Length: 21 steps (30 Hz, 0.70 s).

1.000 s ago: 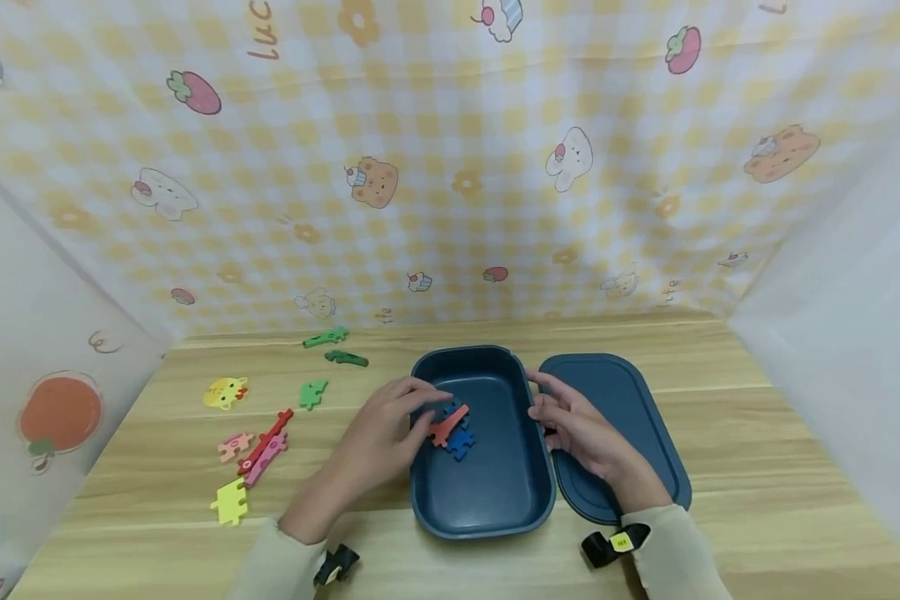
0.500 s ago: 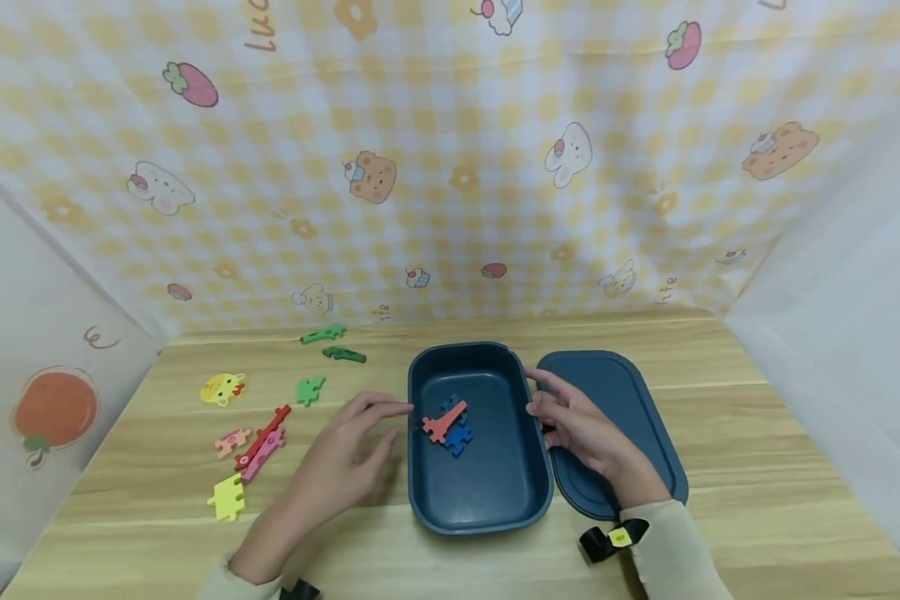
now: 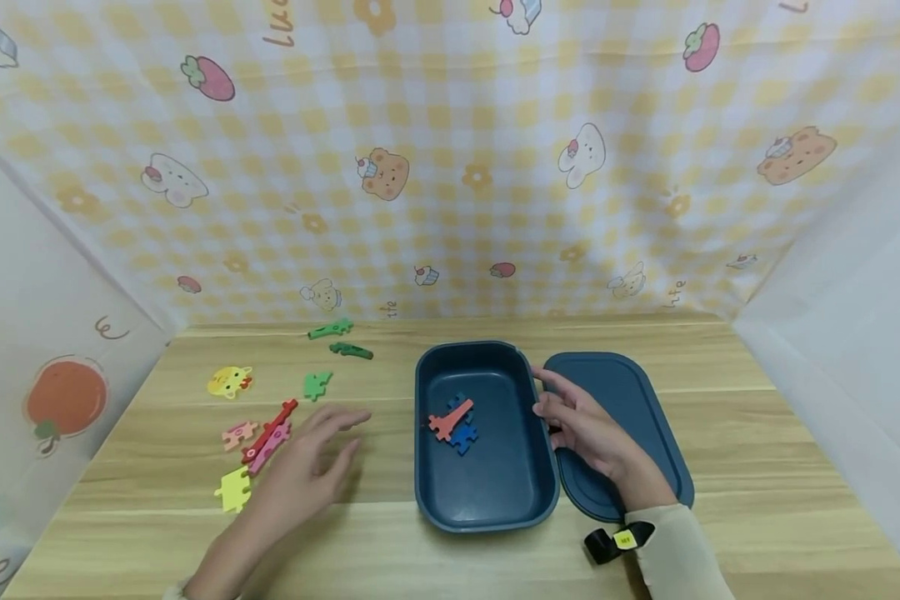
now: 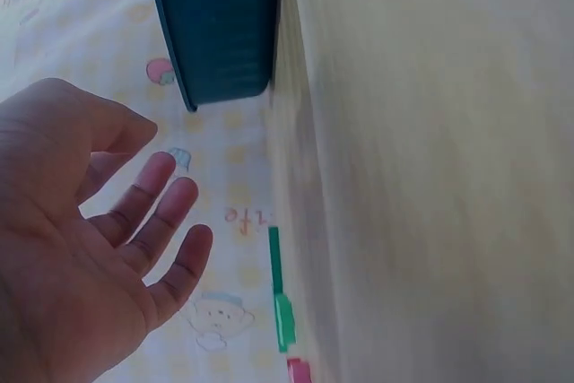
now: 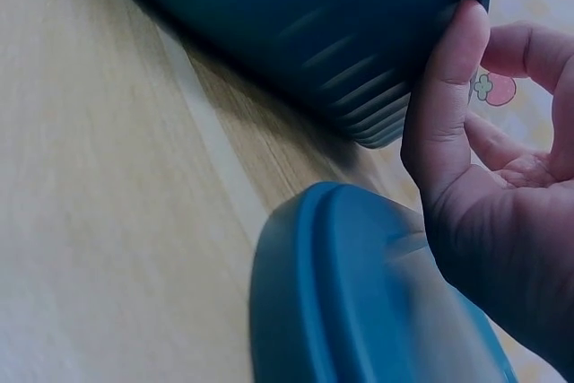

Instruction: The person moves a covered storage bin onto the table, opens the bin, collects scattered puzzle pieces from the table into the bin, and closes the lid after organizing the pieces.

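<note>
Wood-grain table [image 3: 450,558], walled behind by a yellow-checked cloth [image 3: 450,167] printed with bears, rabbits, strawberries, cupcakes; readable scraps of script on it: "Luc" at top, "ite" low near the table edge, the same scrap mirrored in the left wrist view. White sheet with an orange fruit print [image 3: 66,398] on the left side. Dark blue box [image 3: 483,508] sits open mid-table, its lid [image 3: 630,392] lying flat just to its right, touching or nearly so. Inside the box: a red piece [image 3: 448,418] lying across a blue piece [image 3: 462,435]. Left hand [image 3: 303,471] hovers over the table left of the box, fingers spread and straight, holding nothing; the left wrist view confirms an empty open palm. Nearest to it lie a red strip [image 3: 268,430] on a pink strip [image 3: 272,444], a small pink piece [image 3: 238,434] and a yellow piece [image 3: 233,489]. Further back: a yellow animal face [image 3: 229,382], a light green piece [image 3: 317,384], two green strips [image 3: 351,351] near the cloth. Right hand [image 3: 583,421] rests over the lid, fingers loosely bent, thumb tip pressed against the box's right wall; the right wrist view shows this contact. No curl round anything. Black wrist strap with a small yellow tag [image 3: 624,539]; its writing too small to read.
</note>
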Available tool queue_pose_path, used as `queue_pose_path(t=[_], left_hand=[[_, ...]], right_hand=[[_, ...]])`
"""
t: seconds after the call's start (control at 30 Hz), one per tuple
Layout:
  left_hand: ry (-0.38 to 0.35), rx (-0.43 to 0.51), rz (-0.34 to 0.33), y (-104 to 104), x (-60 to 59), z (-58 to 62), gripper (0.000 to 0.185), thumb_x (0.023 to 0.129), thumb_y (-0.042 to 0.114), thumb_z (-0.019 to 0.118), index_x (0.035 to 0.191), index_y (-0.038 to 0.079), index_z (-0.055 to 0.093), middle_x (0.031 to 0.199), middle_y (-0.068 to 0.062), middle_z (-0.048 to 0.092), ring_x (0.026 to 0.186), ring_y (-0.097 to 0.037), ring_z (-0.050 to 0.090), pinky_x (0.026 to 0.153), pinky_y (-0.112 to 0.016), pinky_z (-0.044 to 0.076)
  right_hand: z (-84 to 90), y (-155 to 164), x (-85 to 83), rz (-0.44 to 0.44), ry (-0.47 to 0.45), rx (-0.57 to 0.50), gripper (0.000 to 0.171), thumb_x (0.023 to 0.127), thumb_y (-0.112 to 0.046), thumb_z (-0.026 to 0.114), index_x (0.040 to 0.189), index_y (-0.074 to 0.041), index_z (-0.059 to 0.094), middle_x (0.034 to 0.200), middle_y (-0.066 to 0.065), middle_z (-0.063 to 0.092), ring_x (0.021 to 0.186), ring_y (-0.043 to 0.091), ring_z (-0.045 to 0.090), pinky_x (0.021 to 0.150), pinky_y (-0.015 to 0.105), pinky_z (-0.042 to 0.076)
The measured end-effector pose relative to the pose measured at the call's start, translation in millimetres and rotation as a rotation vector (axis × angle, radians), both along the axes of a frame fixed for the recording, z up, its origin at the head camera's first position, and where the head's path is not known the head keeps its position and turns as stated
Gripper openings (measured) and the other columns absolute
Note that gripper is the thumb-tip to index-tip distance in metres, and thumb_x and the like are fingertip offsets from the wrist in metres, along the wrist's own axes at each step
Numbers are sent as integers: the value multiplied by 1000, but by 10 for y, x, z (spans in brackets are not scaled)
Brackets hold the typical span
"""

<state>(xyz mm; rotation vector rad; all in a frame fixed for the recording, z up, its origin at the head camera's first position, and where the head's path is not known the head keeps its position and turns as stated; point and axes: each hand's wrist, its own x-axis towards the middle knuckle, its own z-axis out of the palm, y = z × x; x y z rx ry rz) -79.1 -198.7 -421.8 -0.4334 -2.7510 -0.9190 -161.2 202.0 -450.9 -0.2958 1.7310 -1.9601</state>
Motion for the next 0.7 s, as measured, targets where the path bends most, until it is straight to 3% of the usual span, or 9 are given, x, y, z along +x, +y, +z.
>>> queue_pose_path(t=[0.23,0.37,0.53,0.7], left_hand=[[-34,-10,81,-209,82,-35,43,98,5,74,138,19,68,133,2,70,120,-23,69,94,-52,60],[-43,-34,114,-359,69,-60,44,97,4,73,140,15,66,132,-7,70,117,-29,68,93,-55,59],[-100,-54,194,-542,10,-77,48,96,2,71,142,4,62,121,-15,70,107,-28,69,85,-38,61],[-188,-98,268,-664,-16,-96,51,96,7,72,143,-4,58,114,-19,67,98,-27,62,76,-33,51]], right_hand=[[-4,3,8,-6,1,13,74,107,-14,58,169,-12,16,94,-12,60,78,4,63,64,21,57],[-19,1,15,-7,-4,16,74,108,-14,57,169,-12,16,94,-12,60,78,4,62,64,21,57],[-15,6,7,-10,4,25,74,108,-15,57,170,-12,15,94,-12,59,78,5,62,64,22,57],[-9,10,4,-15,5,36,74,108,-16,57,170,-13,16,93,-12,59,77,4,60,65,22,57]])
